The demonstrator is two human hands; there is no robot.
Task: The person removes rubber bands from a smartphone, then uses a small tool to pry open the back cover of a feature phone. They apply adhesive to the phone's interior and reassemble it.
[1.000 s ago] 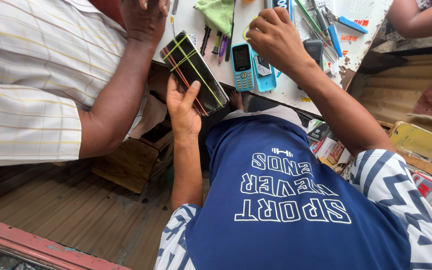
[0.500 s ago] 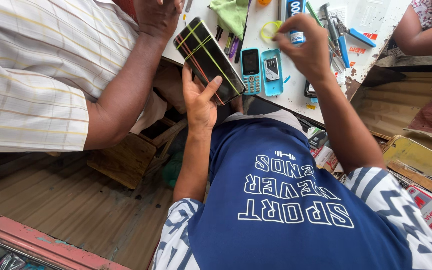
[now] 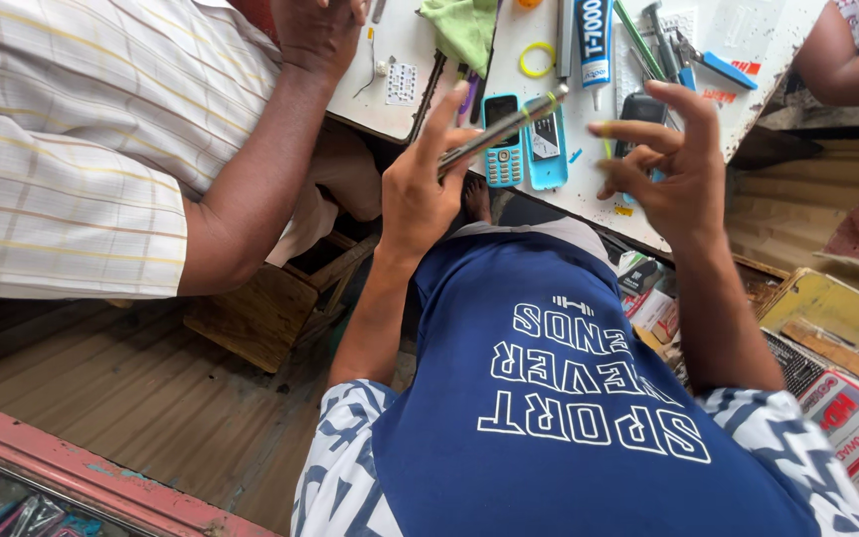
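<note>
Above the white worktable (image 3: 589, 179), left hand (image 3: 420, 194) gripping a smartphone (image 3: 501, 129) edge-on between fingers, right hand (image 3: 673, 164) open, empty, just beside it.

1. Looks like a small phone repair stall, pretty cramped.
2. The white worktable (image 3: 589, 189) is littered with repair stuff: a blue keypad phone (image 3: 502, 139) with its back cover (image 3: 547, 149) off near the front edge, a glue tube (image 3: 595, 40), screwdrivers and tweezers (image 3: 663, 45) toward the far edge.
3. Rough corrugated metal floor (image 3: 101, 398) and a wooden stool (image 3: 256, 313) beside the table.
</note>
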